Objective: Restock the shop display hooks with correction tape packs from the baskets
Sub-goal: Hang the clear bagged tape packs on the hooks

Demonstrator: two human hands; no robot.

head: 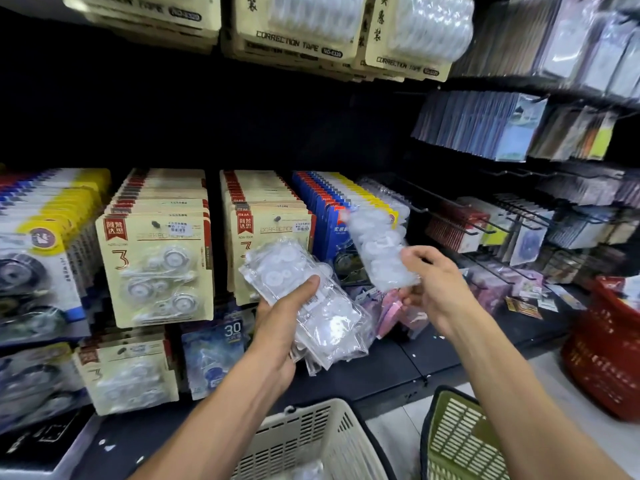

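Now, left hand clutching a stack of clear packs, right hand pinching one clear pack up by the blue carded packs; cream basket below.

The clear bagged packs are glossy, crinkled transparent plastic. The carded correction tape packs pair matt cream cardboard with shiny clear blisters. The white basket, green basket and red basket look like slotted moulded plastic.

Bright, even light on foreground goods, black recess behind, motion blur, wide-angle bending at edges.
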